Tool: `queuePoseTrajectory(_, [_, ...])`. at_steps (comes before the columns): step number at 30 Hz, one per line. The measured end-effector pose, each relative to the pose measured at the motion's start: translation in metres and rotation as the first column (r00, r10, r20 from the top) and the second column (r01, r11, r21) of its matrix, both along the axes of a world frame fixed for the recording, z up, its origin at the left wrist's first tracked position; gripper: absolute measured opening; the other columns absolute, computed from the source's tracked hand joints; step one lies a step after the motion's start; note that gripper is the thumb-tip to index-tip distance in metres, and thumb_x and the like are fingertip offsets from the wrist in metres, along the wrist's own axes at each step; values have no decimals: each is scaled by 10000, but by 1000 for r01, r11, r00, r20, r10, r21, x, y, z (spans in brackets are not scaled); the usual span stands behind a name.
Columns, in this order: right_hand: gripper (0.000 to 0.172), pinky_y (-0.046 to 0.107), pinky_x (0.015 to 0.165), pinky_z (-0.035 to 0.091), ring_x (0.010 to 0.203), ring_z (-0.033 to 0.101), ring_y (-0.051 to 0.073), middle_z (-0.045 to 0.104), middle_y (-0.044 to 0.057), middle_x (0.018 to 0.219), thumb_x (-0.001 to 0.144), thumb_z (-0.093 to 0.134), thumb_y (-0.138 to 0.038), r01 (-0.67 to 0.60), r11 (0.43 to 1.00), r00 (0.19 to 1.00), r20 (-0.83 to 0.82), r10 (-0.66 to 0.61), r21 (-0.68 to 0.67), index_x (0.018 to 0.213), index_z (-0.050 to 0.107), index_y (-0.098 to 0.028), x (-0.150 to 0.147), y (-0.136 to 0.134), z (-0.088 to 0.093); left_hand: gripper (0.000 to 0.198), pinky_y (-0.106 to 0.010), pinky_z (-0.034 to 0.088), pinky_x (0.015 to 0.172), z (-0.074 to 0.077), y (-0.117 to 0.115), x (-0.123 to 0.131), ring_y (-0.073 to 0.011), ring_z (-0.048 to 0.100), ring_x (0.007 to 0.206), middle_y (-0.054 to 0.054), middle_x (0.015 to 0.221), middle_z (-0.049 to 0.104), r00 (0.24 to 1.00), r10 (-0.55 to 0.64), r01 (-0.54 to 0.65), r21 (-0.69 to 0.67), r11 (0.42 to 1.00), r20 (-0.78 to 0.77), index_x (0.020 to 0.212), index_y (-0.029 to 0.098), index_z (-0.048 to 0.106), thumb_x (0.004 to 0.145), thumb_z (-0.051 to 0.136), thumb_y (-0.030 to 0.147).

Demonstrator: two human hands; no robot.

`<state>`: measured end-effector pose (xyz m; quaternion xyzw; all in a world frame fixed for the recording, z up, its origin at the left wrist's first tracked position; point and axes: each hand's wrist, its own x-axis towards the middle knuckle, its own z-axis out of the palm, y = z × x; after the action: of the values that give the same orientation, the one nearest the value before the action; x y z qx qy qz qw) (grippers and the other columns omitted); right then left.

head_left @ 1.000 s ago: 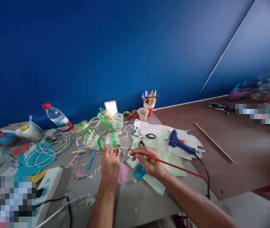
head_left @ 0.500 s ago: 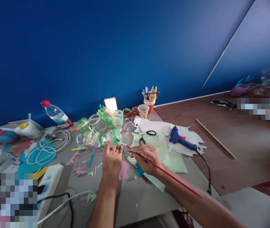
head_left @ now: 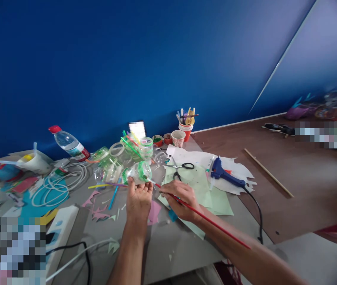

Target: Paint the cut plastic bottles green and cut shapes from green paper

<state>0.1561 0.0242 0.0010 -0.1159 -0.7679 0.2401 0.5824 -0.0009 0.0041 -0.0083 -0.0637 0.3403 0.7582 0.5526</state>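
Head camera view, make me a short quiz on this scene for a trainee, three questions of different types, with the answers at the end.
1. What does the person's right hand hold?
2. True or false: as the camera sees it, the glue gun lies to the left of the scissors.
3. What colour is the cap of the bottle?
A. Green
B. Red
C. Yellow

Key:
1. A red brush.
2. False; it lies to their right.
3. B, red.
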Motion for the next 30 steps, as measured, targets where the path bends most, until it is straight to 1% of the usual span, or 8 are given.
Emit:
queuePoseTrajectory(4, [229, 299, 677, 533, 710, 670, 165, 709, 71, 790, 836, 515, -82, 0, 1000, 1000, 27, 0, -13, 991, 643, -190, 1, 0, 1, 352, -343, 497, 928, 9, -1, 2, -125, 626, 889, -11, 951, 649, 1000, -5, 3, -53, 999, -31, 988, 294, 629, 966, 322, 464])
queuePoseTrajectory(7, [242, 307, 700, 540, 746, 675, 172, 708, 76, 807, 843, 503, -79, -30, 999, 999, -18, 30, -40, 1007, 645, -186, 2, -1, 4, 364, -365, 480, 948, 15, -1, 6, -147, 625, 893, -37, 957, 652, 998, -27, 22, -93, 995, -52, 1003, 268, 624, 949, 347, 497])
queuePoseTrajectory(11, [231, 308, 737, 540, 778, 680, 172, 709, 75, 822, 858, 499, -87, -13, 998, 1000, -17, 12, -58, 1005, 645, -189, 1, -2, 5, 359, -362, 461, 979, 18, 0, 9, -146, 633, 896, -40, 971, 652, 996, -21, 13, -103, 995, -84, 1006, 255, 615, 956, 335, 473])
queuePoseTrajectory(15, [201, 310, 701, 528, 712, 651, 166, 694, 63, 781, 846, 496, -104, 1, 998, 1000, -6, -2, -58, 959, 636, -193, 3, -2, 4, 392, -396, 447, 1006, 19, 0, 9, -156, 641, 909, -37, 981, 665, 995, -28, 21, -83, 996, -94, 986, 263, 615, 953, 308, 505])
queuePoseTrajectory(18, [196, 311, 703, 527, 719, 649, 169, 689, 66, 783, 845, 500, -109, -24, 997, 1000, -21, 22, -74, 963, 634, -190, 5, -1, 4, 393, -431, 469, 973, 22, -1, 9, -180, 646, 886, -58, 941, 672, 997, -35, 29, -90, 996, -69, 974, 254, 615, 946, 323, 514])
queuePoseTrajectory(21, [220, 314, 731, 529, 770, 666, 175, 696, 76, 825, 852, 497, -103, -48, 996, 999, -18, 47, -72, 999, 635, -190, 4, -1, 5, 401, -397, 508, 906, 25, -1, 11, -186, 646, 866, -85, 923, 668, 999, -39, 36, -107, 994, -34, 965, 216, 611, 941, 340, 510])
queuePoseTrajectory(26, [219, 310, 697, 519, 723, 659, 170, 687, 65, 783, 858, 476, -110, -50, 997, 999, 1, 50, -52, 987, 630, -198, 5, 0, 6, 441, -382, 528, 866, 23, -2, 9, -186, 654, 855, -78, 900, 666, 997, -74, 74, -66, 995, 4, 931, 197, 617, 922, 350, 547])
queuePoseTrajectory(30, [216, 310, 686, 511, 729, 659, 172, 699, 78, 802, 846, 478, -100, -74, 997, 997, 18, 74, -1, 980, 621, -190, 6, 3, 4, 460, -422, 538, 838, 15, -3, 5, -210, 662, 837, -96, 878, 668, 993, -114, 114, 5, 994, 16, 863, 181, 635, 897, 390, 569])
